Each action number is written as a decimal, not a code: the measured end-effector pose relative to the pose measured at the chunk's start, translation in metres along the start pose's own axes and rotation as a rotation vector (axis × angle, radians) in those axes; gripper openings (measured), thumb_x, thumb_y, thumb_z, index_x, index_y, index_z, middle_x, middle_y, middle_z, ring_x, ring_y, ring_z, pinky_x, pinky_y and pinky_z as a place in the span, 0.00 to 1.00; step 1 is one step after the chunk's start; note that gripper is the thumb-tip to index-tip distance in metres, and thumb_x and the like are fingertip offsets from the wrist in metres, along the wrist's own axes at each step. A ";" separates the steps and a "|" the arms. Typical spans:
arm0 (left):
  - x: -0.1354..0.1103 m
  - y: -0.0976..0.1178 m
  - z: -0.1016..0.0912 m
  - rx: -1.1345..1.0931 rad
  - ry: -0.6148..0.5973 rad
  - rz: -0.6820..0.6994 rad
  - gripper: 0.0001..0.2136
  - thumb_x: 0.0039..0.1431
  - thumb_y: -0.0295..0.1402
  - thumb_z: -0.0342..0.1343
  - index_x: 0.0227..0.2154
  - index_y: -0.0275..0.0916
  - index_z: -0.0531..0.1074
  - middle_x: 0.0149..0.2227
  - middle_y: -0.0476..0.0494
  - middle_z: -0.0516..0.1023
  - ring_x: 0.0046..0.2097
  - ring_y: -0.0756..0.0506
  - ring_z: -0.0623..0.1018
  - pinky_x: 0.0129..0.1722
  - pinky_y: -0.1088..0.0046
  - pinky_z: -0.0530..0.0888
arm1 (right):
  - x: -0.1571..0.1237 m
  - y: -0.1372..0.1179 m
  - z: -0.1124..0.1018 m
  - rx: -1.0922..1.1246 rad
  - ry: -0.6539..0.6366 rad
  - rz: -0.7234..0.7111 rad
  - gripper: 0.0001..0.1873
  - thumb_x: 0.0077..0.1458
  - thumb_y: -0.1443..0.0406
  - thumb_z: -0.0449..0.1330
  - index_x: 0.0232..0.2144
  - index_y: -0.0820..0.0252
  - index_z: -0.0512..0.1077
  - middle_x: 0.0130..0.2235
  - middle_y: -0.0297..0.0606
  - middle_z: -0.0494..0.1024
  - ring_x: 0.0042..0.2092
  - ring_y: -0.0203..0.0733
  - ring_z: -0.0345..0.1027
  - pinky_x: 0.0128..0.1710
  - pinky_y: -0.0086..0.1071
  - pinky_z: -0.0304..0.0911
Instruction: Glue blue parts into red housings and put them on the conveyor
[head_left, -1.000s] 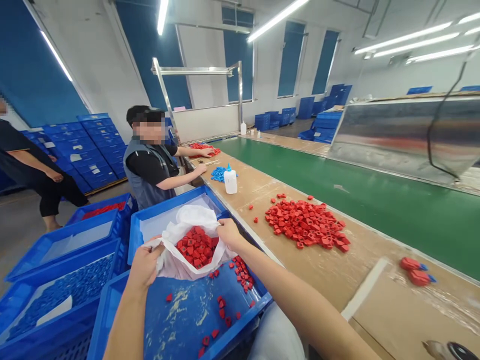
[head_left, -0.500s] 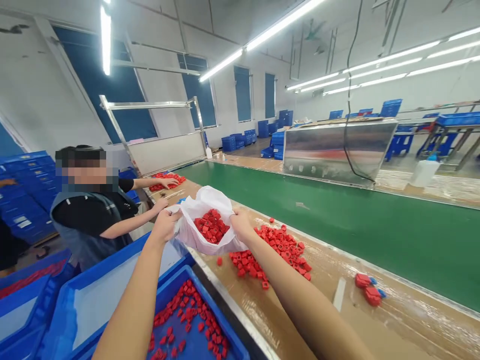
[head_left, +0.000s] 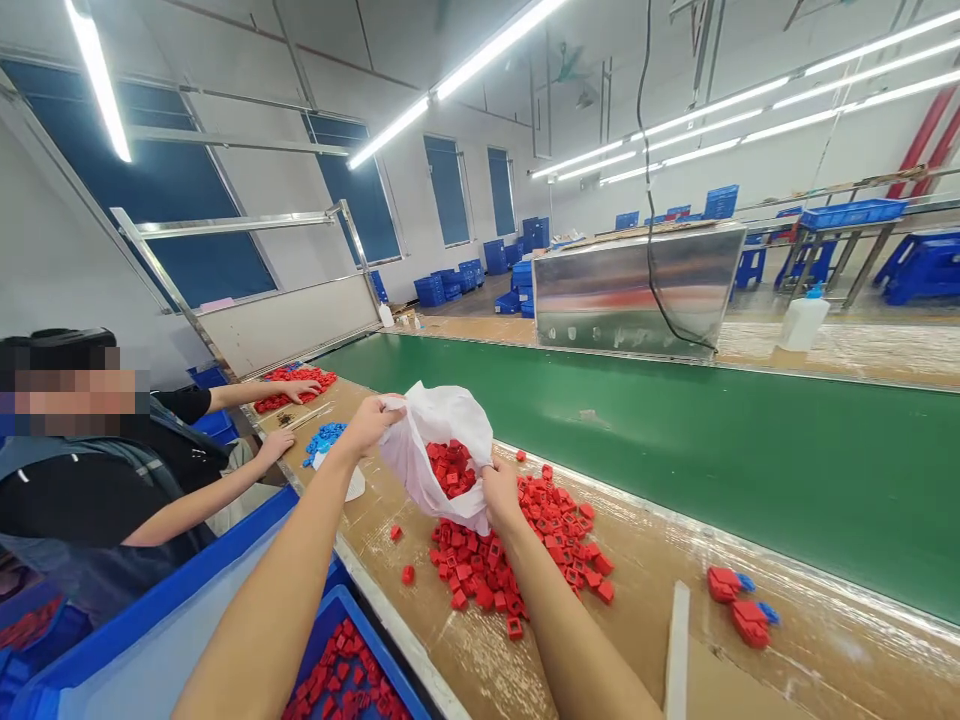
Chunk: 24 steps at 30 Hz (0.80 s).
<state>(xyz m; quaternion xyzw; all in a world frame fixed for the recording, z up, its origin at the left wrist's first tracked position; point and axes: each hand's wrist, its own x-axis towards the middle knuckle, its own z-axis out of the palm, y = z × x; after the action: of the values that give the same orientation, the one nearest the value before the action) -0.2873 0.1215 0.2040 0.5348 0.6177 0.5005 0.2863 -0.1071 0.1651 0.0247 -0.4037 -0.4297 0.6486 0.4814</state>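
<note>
The left hand [head_left: 367,425] and right hand [head_left: 501,495] each pinch the gathered rim of a thin, soft white plastic bag [head_left: 442,450], a limp film best held there, hanging over a heap of small, stiff red plastic blocks [head_left: 517,560] on the tan tabletop [head_left: 645,560].

Beside the smooth, satin green belt [head_left: 675,450], the tan surface [head_left: 645,540] is showing what looks like rough cardboard under a glossy, crinkled film, and the red plastic pieces [head_left: 480,580] are catching a dull sheen. Beyond the belt, a stainless steel housing [head_left: 637,290] is gleaming like a mirror, while the thin white plastic bag [head_left: 450,420] is showing a matt, creased finish.
</note>
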 end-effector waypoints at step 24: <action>-0.012 0.037 0.096 0.279 -0.179 0.094 0.19 0.43 0.38 0.64 0.37 0.32 0.79 0.23 0.52 0.71 0.27 0.49 0.66 0.30 0.73 0.62 | -0.015 0.039 -0.056 -0.165 0.187 -0.068 0.15 0.63 0.57 0.60 0.46 0.63 0.72 0.44 0.39 0.76 0.40 0.40 0.72 0.39 0.37 0.72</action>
<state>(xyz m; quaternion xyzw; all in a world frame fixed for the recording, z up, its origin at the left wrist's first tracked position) -0.1855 0.1375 0.2041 0.6401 0.6274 0.3731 0.2394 -0.0622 0.1534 -0.0272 -0.4858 -0.4485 0.5537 0.5062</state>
